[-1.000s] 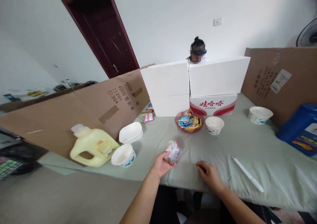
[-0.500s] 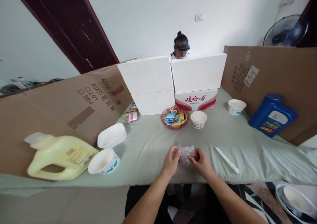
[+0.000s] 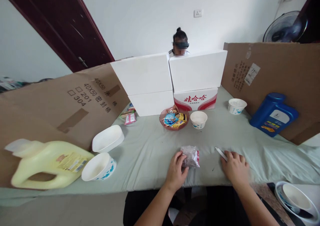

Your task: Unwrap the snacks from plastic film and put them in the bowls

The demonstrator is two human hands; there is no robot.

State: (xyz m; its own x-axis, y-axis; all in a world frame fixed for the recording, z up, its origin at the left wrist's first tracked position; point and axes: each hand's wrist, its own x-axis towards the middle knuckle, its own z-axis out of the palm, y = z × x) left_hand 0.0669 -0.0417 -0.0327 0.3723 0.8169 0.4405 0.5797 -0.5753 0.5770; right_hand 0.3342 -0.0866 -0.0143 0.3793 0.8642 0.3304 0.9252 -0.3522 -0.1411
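Note:
In the head view my left hand [image 3: 177, 171] pinches the left edge of a small clear plastic packet [image 3: 190, 156] with purplish contents and a red strip at its right end. The packet rests on the green cloth near the front of the table. My right hand [image 3: 235, 167] lies over a slim white knife-like tool [image 3: 221, 153], its fingers curled on it. Only the tool's thin front part shows; the rest is under the hand. A glass dish [image 3: 163, 124] of small colourful packets and a white paper bowl [image 3: 199, 120] stand beyond my hands.
White boxes [image 3: 148, 74] form a screen, with a person [image 3: 180, 41] behind. Cardboard [image 3: 272, 69] walls both sides. At left are a yellow jug [image 3: 52, 162], an oval white container [image 3: 108, 139] and a paper bowl [image 3: 98, 167]. A blue bottle [image 3: 273, 114] and another bowl [image 3: 237, 106] are at right.
My right hand has let go of the packet and moved right onto the white tool. My left hand still holds the packet. The view has shifted slightly.

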